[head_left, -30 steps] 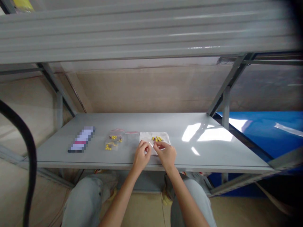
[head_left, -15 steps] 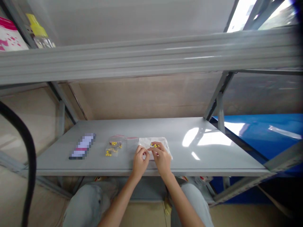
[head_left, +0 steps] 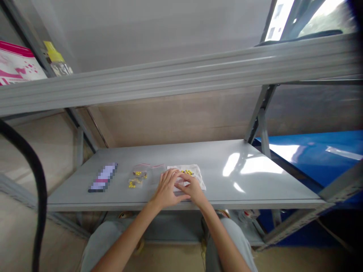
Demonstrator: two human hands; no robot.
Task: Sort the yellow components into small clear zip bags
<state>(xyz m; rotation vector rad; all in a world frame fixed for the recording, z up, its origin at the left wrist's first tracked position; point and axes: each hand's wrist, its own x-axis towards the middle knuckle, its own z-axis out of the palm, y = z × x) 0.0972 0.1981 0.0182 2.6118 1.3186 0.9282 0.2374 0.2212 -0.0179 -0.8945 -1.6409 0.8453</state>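
Note:
A white cloth (head_left: 199, 179) lies near the front edge of the shelf, with small yellow and dark pieces (head_left: 187, 172) on it. My left hand (head_left: 168, 187) is over the cloth's left side, fingers stretched out and thumb pointing right. Facing it, my right hand (head_left: 194, 189) reaches in from the right with bent fingers apart. The fingertips of both hands meet or overlap, so anything small between them is hidden. Left of the hands lie small clear zip bags (head_left: 135, 183) holding yellow pieces. Another clear bag (head_left: 156, 173), with no visible contents, lies beside my left hand.
A phone (head_left: 103, 177) with a blurred screen lies at the left of the grey shelf (head_left: 263, 189). Overhead runs a grey beam (head_left: 181, 81). A yellow-capped bottle (head_left: 58, 60) and a pink-white package (head_left: 19, 64) stand above it. A black cable (head_left: 39, 181) hangs at left.
My left hand has gone from a pinch to stretched fingers and moved up over the cloth. My right hand's fingers now reach toward it. The view has tilted slightly.

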